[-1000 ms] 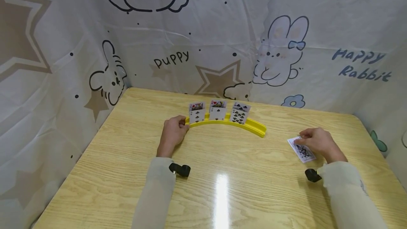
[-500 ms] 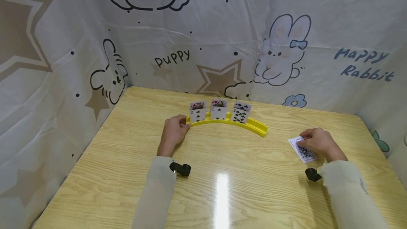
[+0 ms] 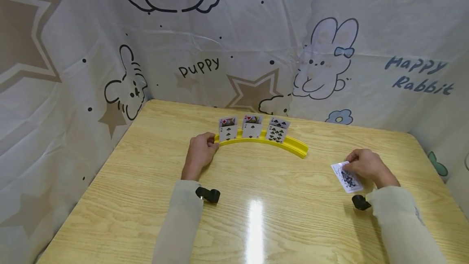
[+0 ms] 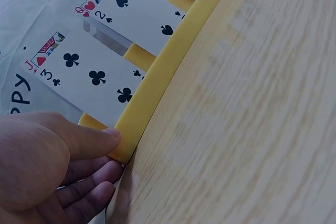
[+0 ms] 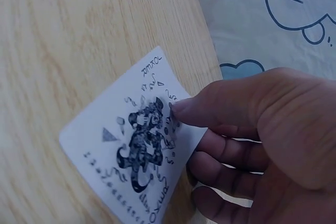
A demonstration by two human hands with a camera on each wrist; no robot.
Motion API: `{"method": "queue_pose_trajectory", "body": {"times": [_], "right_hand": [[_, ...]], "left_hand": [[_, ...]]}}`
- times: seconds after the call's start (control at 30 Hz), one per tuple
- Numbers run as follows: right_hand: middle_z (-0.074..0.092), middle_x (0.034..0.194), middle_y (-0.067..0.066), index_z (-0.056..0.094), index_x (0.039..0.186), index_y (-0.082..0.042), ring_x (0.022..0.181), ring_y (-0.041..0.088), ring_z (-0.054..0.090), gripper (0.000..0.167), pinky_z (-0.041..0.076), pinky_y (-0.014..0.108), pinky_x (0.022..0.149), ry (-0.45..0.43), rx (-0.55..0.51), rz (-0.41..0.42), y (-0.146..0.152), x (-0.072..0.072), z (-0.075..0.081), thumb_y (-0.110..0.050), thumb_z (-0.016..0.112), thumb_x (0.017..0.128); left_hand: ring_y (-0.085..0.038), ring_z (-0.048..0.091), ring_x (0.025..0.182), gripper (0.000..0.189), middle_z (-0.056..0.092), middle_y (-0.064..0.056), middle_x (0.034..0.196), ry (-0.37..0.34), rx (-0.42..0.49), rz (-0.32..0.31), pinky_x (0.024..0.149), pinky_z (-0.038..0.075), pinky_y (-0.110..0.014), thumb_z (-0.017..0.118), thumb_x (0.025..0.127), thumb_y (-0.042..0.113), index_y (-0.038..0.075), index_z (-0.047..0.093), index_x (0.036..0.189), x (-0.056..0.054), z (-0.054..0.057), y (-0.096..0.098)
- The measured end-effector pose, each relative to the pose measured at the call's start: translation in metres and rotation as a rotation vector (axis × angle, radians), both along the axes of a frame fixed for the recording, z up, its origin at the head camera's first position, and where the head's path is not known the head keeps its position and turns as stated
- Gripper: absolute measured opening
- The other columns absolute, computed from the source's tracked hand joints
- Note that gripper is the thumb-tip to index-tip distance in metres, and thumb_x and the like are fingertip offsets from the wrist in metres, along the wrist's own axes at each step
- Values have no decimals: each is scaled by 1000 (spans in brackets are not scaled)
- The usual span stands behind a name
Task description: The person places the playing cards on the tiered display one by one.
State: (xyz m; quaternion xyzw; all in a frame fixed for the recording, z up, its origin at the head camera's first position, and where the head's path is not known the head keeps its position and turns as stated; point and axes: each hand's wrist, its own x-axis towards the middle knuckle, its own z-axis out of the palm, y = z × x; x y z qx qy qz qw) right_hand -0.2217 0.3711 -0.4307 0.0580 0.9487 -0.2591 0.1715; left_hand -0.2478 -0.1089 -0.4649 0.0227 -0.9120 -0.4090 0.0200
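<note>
My left hand (image 3: 200,150) grips the left end of a curved yellow card holder (image 3: 297,148), its thumb on the front rim in the left wrist view. Three overlapping pairs of playing cards stand in the holder's groove: a three of clubs (image 4: 97,74) before a red jack, a two of spades (image 4: 137,18) before a queen of hearts, and a clubs card (image 3: 276,133) before another clubs card. To the right, my right hand (image 3: 369,167) pinches the edge of a black-and-white joker card (image 5: 139,145), thumb on its face. The card looks tilted and slightly bent.
A light wood table (image 3: 154,223) fills the lower view. Patterned cloth (image 3: 190,36) hangs behind it and along the sides. The holder's right end carries no cards. A black wrist device (image 3: 208,195) sits on the left sleeve, another (image 3: 360,202) on the right.
The joker card has shifted slightly toward me and changed its tilt in my right hand, which has dropped a little in view. My left hand and the holder stay put.
</note>
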Motion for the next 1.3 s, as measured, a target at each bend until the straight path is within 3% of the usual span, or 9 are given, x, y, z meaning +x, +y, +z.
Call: {"method": "queue_pose_trajectory", "body": {"times": [0.37, 0.67, 0.93, 1.3], "right_hand": [[62, 103, 23, 65, 111, 8, 90, 34, 54, 32, 44, 42, 74, -3, 18, 36, 2, 2, 4, -15, 72, 89], [62, 88, 12, 67, 94, 3, 83, 30, 52, 16, 40, 37, 69, 72, 58, 141, 3, 4, 11, -11, 72, 87], [60, 81, 6, 67, 90, 1, 75, 22, 50, 13, 41, 34, 63, 117, 36, 187, 4, 7, 17, -9, 73, 86], [60, 84, 8, 64, 90, 1, 78, 25, 53, 10, 43, 35, 65, 143, 3, 147, -1, 10, 31, -7, 70, 88]], "left_hand": [[-20, 65, 95, 35, 69, -12, 107, 19, 1, -10, 82, 55, -35, 72, 94, 13, 0, 67, 126, -1, 0, 1], [-21, 65, 95, 35, 69, -12, 108, 21, -6, -5, 82, 54, -36, 72, 94, 14, 1, 67, 126, -1, -1, 1], [-20, 64, 96, 36, 69, -11, 109, 9, -11, -4, 83, 54, -36, 72, 94, 15, 1, 66, 128, 0, -2, 1], [-20, 65, 93, 34, 70, -11, 106, 32, -7, -4, 82, 55, -35, 72, 93, 14, 1, 68, 125, 0, -4, -1]]}}
